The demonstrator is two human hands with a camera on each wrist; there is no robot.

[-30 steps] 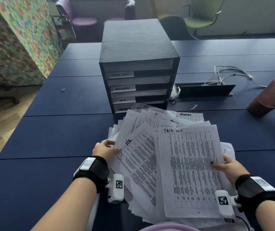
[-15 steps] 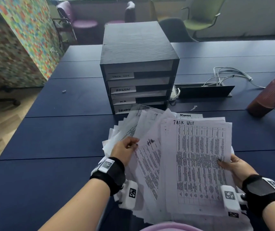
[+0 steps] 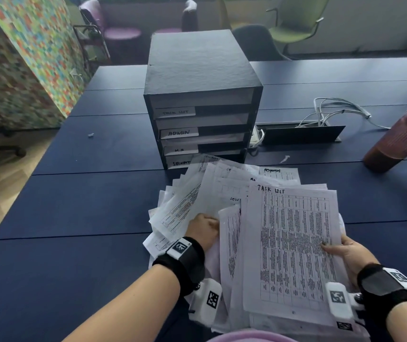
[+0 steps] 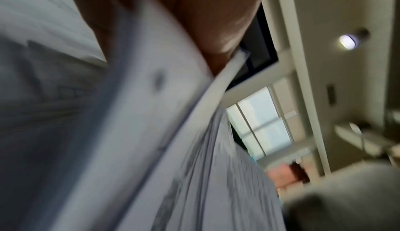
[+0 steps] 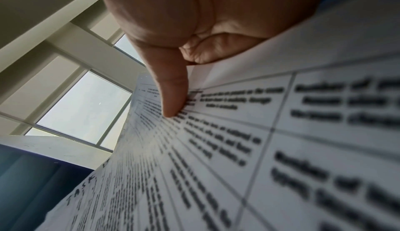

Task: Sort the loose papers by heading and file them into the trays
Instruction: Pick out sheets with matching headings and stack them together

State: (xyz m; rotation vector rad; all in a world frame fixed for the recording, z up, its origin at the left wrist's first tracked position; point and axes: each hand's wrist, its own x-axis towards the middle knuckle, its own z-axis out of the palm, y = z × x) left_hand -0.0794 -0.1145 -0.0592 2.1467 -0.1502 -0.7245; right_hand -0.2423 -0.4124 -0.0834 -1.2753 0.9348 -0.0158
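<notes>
A fanned pile of printed papers (image 3: 212, 193) lies on the dark blue table (image 3: 86, 206) in front of a black tray unit (image 3: 197, 77) with slots labelled TASK LIST, ADMIN and H.R.; the lowest label is partly covered. My right hand (image 3: 340, 253) pinches the right edge of the top sheet headed TASK LIST (image 3: 293, 250), thumb on its printed face (image 5: 173, 104). My left hand (image 3: 203, 229) reaches in between the sheets left of it, fingers hidden under paper. The left wrist view shows only blurred paper edges (image 4: 173, 132) against the hand.
A brown ribbed cup (image 3: 394, 141) stands at the right edge. A cable hatch (image 3: 301, 134) with white cables (image 3: 333, 112) lies right of the tray unit. A colourful panel (image 3: 24, 58) stands left of the table, chairs (image 3: 296, 23) behind it.
The left hand has moved right, from the pile's left edge into the sheets beside the TASK LIST sheet. The right hand keeps its hold, and that sheet has shifted slightly right.
</notes>
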